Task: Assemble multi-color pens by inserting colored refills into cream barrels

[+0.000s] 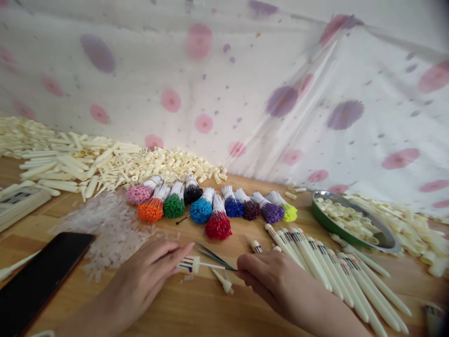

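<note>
My left hand (150,267) is closed around a cream slotted pen part (189,264) with coloured sliders showing in its slots. A thin white ink refill (212,266) runs from the end of that part to my right hand (270,276), whose fingers are pinched at the refill's dark end. Dark, thin tweezers-like prongs (212,252) lie just behind the refill; whether my right hand touches them I cannot tell. Below the refill, a small cream cone-shaped piece (222,281) rests on the wooden table (196,313).
Bundles of coloured refills (218,224) stand in a row ahead. Multicolour pens (315,262) lie at right, near a green-sided metal dish (354,220) of cream parts. Left are clear small tubes (108,234), a black phone (42,281) and a pile of cream barrels (70,164).
</note>
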Tool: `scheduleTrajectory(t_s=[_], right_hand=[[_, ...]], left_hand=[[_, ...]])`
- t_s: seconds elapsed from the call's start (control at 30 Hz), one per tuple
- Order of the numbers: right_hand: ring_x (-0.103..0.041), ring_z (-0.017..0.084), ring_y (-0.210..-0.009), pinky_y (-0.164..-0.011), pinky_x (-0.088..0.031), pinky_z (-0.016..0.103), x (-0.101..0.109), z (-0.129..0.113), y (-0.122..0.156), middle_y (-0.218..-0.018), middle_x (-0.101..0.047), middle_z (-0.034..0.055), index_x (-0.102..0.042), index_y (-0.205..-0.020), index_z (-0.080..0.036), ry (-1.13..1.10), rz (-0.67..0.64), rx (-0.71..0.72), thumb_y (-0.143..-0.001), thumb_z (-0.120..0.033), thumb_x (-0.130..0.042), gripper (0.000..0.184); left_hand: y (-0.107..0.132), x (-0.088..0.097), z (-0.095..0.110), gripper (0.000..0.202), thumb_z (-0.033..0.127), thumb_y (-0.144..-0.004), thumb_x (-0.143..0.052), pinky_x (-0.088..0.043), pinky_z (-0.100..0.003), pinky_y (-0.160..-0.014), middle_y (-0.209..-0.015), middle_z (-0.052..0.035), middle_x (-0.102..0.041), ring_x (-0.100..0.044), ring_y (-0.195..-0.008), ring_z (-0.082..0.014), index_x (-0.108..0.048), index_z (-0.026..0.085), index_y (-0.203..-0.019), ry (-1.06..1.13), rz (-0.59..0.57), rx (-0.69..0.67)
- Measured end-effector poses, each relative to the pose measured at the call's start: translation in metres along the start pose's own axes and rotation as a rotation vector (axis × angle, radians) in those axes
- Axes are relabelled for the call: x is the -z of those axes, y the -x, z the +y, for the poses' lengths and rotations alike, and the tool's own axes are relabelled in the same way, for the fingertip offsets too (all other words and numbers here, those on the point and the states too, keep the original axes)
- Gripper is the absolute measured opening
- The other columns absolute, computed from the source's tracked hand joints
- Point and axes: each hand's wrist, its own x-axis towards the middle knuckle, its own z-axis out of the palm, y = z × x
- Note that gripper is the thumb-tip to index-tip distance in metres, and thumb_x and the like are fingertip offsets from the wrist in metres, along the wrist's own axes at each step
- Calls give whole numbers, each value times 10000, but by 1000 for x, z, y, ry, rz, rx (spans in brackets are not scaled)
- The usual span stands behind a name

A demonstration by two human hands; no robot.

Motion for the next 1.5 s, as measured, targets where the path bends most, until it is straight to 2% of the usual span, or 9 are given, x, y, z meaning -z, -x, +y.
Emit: scheduleTrajectory(t_s=[0.23, 0.43, 0.57, 0.77, 0.97, 1.13, 1.27, 1.37, 1.5], right_hand=[[-403, 102, -521, -497, -259, 231, -6, -2, -1, -661, -540, -25, -439, -762, -200, -34, -34, 1, -910, -117, -401, 174], [-368, 94, -494, -479, -246, 229, -5, -2, -1, -641, -523, -35, -438, -751, -196, -24, -17, 11, -924, -135, -405, 187], [-383, 94, -505, -487, -259, 224, -3, -4, 1, -652, -532, -31, -439, -758, -195, -22, -24, 24, -925, -139, -409, 179], [-384, 99, -502, -491, -272, 225, 2, -8, 1, -634, -534, -27, -439, -735, -195, -10, -23, 31, -926, -130, -386, 208], [-385, 101, -485, -465, -268, 233, -7, -8, -2, -642, -551, -22, -466, -760, -190, 10, -19, 47, -904, -93, -391, 189], [-435, 122, -505, -483, -293, 253, -12, -14, -6, -635, -568, 1, -496, -768, -182, 77, 76, 106, -912, -102, -370, 207], [-488, 140, -537, -498, -321, 261, -14, -20, -9, -657, -598, 26, -524, -795, -172, 78, 97, 157, -919, -99, -359, 219], [-517, 138, -551, -514, -355, 249, -24, -25, -14, -675, -610, 31, -540, -832, -169, -40, 157, 145, -947, -141, -337, 235], [-588, 125, -612, -568, -431, 214, -38, -30, -18, -728, -649, 34, -568, -895, -176, -369, 336, 1, -964, -285, -374, 233]], left_hand=[[-6, 9, 8, 502, 157, -904, -382, -547, -241, -759, -1012, -19, -704, -676, -894, -168, -347, 322, -1376, -50, -45, 26], [-6, 10, 11, 386, 170, -890, -412, -546, -215, -772, -1042, -20, -712, -691, -895, -154, -438, 275, -1260, -28, -33, 77], [-3, 5, 8, 360, 179, -891, -427, -537, -226, -808, -1064, -14, -703, -685, -923, -151, -430, 284, -1235, -1, -42, 99], [-3, 6, 9, 367, 170, -877, -437, -550, -224, -758, -997, -1, -712, -694, -875, -154, -434, 301, -1221, 19, -65, 117], [-5, 5, 13, 360, 171, -870, -436, -558, -242, -735, -974, -8, -721, -698, -866, -174, -452, 298, -1207, -12, -61, 86], [0, 1, 11, 356, 198, -867, -468, -557, -249, -764, -1020, 6, -713, -697, -878, -173, -465, 314, -1203, 32, -29, 146], [2, -3, 13, 367, 203, -861, -495, -558, -238, -762, -1002, 18, -714, -697, -867, -162, -460, 319, -1207, 92, -45, 169], [2, -4, 17, 330, 215, -862, -499, -556, -243, -776, -1018, 9, -713, -691, -891, -163, -466, 305, -1178, 77, -32, 151], [0, -4, 20, 249, 251, -890, -458, -561, -241, -757, -969, 0, -727, -699, -858, -161, -477, 279, -1137, 23, 38, 118]])
